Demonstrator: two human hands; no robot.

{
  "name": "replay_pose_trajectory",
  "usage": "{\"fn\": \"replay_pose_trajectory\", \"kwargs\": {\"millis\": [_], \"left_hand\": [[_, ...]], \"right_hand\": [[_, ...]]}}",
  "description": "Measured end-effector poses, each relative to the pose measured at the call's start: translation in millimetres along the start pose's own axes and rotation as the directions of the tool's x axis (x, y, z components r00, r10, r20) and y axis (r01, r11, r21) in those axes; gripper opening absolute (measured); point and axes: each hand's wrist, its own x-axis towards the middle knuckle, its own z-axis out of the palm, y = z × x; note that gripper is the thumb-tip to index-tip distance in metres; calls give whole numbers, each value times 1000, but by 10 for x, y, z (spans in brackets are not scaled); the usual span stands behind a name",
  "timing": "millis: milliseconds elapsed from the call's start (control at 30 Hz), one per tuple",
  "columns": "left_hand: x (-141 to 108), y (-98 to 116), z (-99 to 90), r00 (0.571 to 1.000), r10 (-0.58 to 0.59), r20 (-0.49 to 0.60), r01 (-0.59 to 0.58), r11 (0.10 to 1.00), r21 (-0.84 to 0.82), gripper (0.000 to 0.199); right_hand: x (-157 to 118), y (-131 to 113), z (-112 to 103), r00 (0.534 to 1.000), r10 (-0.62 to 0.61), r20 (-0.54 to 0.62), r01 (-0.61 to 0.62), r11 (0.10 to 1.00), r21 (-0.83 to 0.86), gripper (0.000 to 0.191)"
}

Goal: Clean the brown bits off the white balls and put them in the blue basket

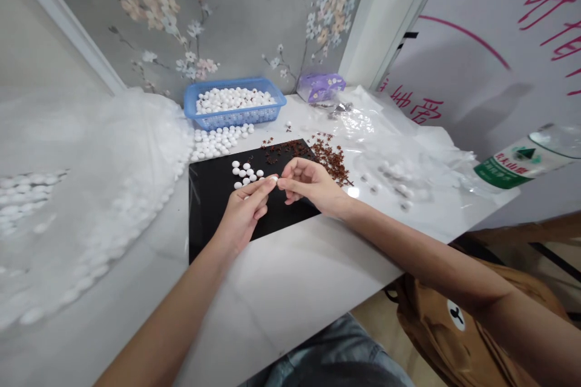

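Fingers of the left hand pinch a small white piece at their tips, over a black board. The right hand is close by, its thumb and first finger bent in toward the piece. I cannot tell if they hold something tiny.

More white pieces lie on the board, just past the left fingers. Brown star bits lie in a loose heap behind and beside the right hand, partly on the board and partly on the worktop. Farther past the fingers is a blue basket full of white pieces.

The held piece looks smooth and round, so it could slip out if the tips squeeze unevenly. It might then roll in with the others. The right wrist is near the heap, so a wide sweep could push star bits about. The left hand could bump the pieces beside it.

The fingertips hide most of the held piece. A white spot shows at the left hand, but I cannot tell if it is held or lies below. Far right of the fingers, a bottle is cut off by the edge.
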Motion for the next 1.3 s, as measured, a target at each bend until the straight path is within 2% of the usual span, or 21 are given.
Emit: {"fn": "replay_pose_trajectory", "kwargs": {"millis": [167, 367, 700, 833, 1033, 1133, 1300], "left_hand": [[-1, 12, -33, 997, -23, 78, 22, 1000, 13, 24], [-1, 28, -32, 995, -33, 98, 30, 999, 30, 24], [16, 20, -22, 998, -17, 61, 18, 1000, -20, 22], [32, 16, -2, 999, -25, 41, 29, 996, -80, 22], [40, 37, 12, 998, -43, 41, 50, 980, -195, 25], [44, 40, 2, 997, -51, 50, 60, 976, -208, 25], [53, 39, -2, 996, -76, 56, 86, 975, -206, 25]], "right_hand": [[-7, -20, -11, 998, 8, 68, -4, 999, -54, 34], [-10, -30, -33, 994, -7, 109, 18, 995, -102, 30], [-6, -55, 45, 993, -108, 52, 118, 962, -248, 26], [25, -88, -19, 994, -105, 44, 113, 949, -295, 27], [86, -104, -125, 997, -62, -38, 44, 927, -372, 21], [86, -51, -128, 996, -84, -14, 66, 858, -509, 16], [65, 42, -104, 963, -222, 151, 255, 581, -773, 11]]}}
